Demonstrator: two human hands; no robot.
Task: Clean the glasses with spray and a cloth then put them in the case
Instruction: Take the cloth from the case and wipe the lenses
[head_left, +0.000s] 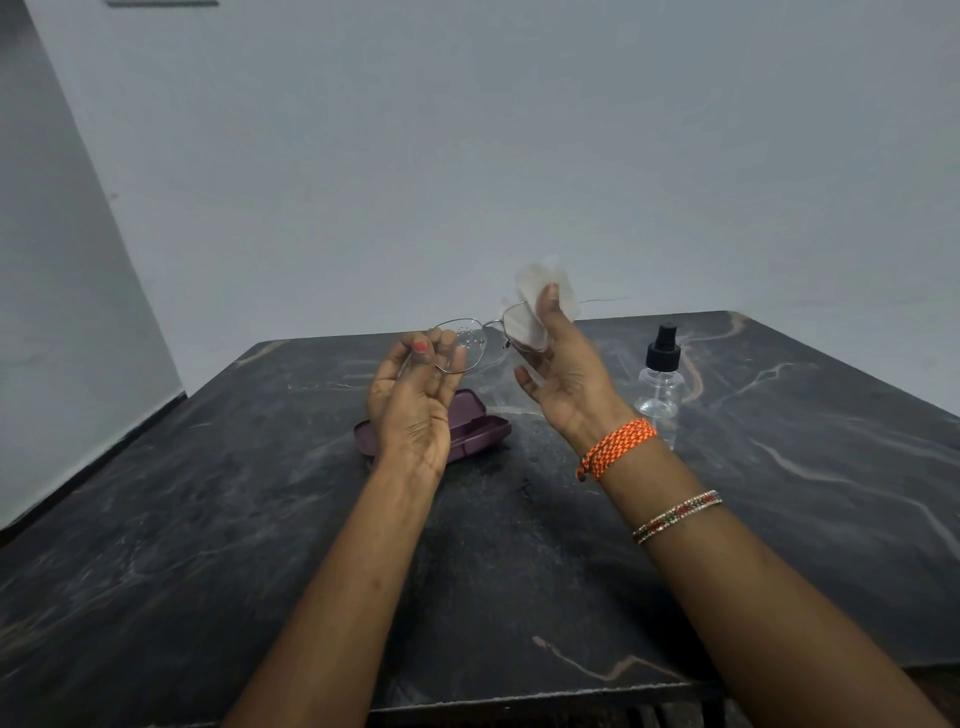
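A bare grey wall fills the upper left of the frame, and below it the dark veined counter (208, 519) runs across the lower half. Just left of centre the left hand (410, 410) is raised, palm toward the camera, its fingers curled so the grip pinches the rim of one lens of the glasses (462, 345), which hang in the air above the counter with their temples folded out toward the wall. That lens carries small droplets (so the spraying looks already done). Directly under and behind this hand, the purple case (478, 423) lies open on the counter, partly hidden by the wrist.

At centre, the other lens is wrapped in the pale cloth (540, 291), which the right hand (566, 374) holds from the far side; its thumb presses the cloth against the lens and the fingers behind it are mostly hidden, so the grip reads as clamped on the cloth and lens together. An orange band and a beaded bangle sit on that forearm. Right of centre, the spray bottle (661, 384) stands upright on the counter, clear with a black top, well apart from both hands.

The step in hand is judged to be the wiping of the lens at centre. Next the cloth likely needs to shift to the droplet-covered lens, with the left grip moved onto the bridge or the dried side, before folding the temples for the case.
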